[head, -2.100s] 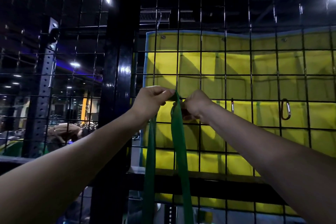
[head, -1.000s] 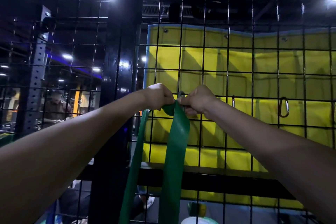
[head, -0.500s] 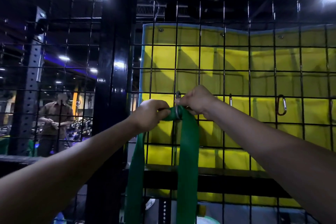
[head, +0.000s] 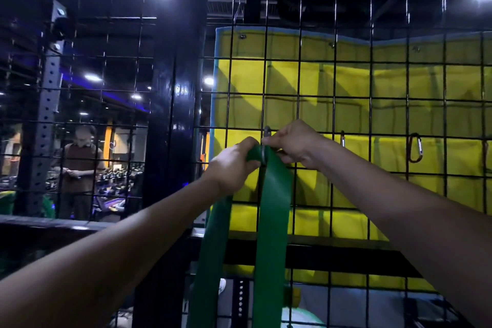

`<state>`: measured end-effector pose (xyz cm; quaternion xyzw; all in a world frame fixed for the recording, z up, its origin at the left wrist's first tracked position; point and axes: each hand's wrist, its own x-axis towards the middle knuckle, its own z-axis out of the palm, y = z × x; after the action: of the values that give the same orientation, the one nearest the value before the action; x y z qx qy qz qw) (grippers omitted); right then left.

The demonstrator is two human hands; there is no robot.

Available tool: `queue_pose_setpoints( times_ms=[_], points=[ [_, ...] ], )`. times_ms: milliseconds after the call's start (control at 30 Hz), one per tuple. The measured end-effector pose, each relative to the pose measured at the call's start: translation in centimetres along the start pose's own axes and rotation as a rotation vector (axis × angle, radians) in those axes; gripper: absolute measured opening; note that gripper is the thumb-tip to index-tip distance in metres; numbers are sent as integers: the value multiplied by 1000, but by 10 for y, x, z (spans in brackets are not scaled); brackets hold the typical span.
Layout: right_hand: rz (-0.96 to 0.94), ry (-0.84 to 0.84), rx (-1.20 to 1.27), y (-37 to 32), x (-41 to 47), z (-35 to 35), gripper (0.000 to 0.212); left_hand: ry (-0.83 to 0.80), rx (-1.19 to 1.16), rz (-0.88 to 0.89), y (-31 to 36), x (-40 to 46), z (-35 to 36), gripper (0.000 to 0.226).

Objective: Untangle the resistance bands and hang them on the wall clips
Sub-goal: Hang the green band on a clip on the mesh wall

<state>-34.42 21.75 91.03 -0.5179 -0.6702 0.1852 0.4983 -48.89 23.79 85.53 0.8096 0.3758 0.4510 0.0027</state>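
We're mid-hang: green band (head: 274, 194) top loop sits at the clip (head: 264, 153) on the wire grid (head: 300, 114), both strands hanging untangled. Left hand (head: 231, 165) grips the loop, right hand (head: 295, 144) pinches at the clip. Seating unconfirmed. Two carabiners (head: 415, 148) empty. No readable text.

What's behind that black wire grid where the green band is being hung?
Behind the wire grid hangs a yellow mat. The hands and the green band cover part of it.
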Motion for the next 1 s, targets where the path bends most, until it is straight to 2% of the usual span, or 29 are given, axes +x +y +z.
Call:
queue_pose_setpoints(
  times_ms=[100,200,333,533,633,700,900,1000],
  points=[
    [-16,7,-78,-2,1,1,24,80,-94,38,-4,-2,10,14],
    [-27,2,-113,-1,2,-1,28,165,-178,60,-4,-4,13,21],
    [-52,-19,-115,1,2,-5,26,191,99,63,4,2,13,25],
    [-60,-31,-59,0,0,-6,23,35,324,100,23,12,-6,25],
    [-78,4,-55,3,-1,-3,22,-24,390,46,32,15,-12,22],
    [-91,24,-42,6,-2,0,17,-53,349,-8,32,18,-13,18],
    [-95,72,20,13,-2,3,14,-63,25,-145,27,24,-5,8],
    [-84,82,37,12,0,4,16,-38,-122,-187,27,25,-1,13]
  ],
)
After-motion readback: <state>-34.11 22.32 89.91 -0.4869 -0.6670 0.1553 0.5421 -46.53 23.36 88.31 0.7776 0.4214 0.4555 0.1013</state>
